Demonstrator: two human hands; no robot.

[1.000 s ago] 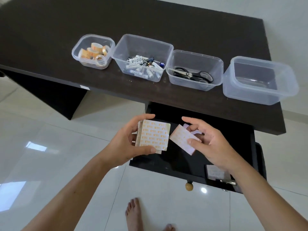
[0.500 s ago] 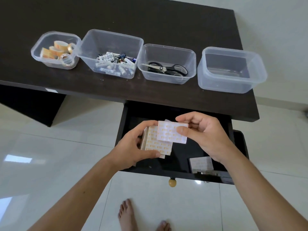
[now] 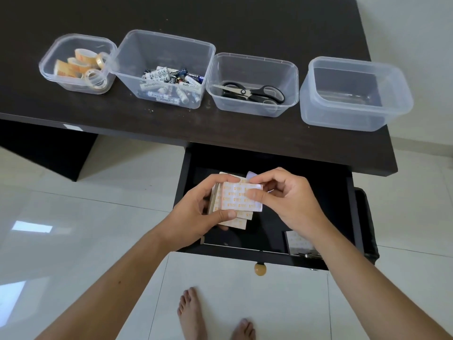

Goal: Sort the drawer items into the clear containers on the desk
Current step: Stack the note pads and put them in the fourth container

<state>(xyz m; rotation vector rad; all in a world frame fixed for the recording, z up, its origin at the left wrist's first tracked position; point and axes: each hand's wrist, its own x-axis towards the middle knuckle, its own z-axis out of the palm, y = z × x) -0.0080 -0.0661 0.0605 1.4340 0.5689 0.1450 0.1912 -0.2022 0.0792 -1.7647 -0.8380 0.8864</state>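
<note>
Over the open dark drawer (image 3: 338, 192), my left hand (image 3: 196, 212) grips a stack of white sticky pads printed in orange (image 3: 235, 217). My right hand (image 3: 286, 200) pinches one more pad (image 3: 235, 197) and lays it on top of that stack. Another pad (image 3: 297, 242) lies in the drawer's front right corner beside a metal clip (image 3: 310, 255). Four clear containers stand in a row on the desk: one with tape rolls (image 3: 78, 63), one with batteries (image 3: 164, 69), one with black scissors (image 3: 252, 84), and an empty one (image 3: 355, 94) at the right.
The dark desk (image 3: 220, 18) stretches behind the containers, its front edge just above the drawer. The drawer has a round wooden knob (image 3: 260, 269). A black bag (image 3: 367, 231) hangs right of the drawer. My bare feet (image 3: 193, 312) stand on white floor tiles.
My right hand has brought its pad leftward onto the stack in my left hand. Both hands now meet over the drawer. The camera has shifted, so the desk sits differently in view.
</note>
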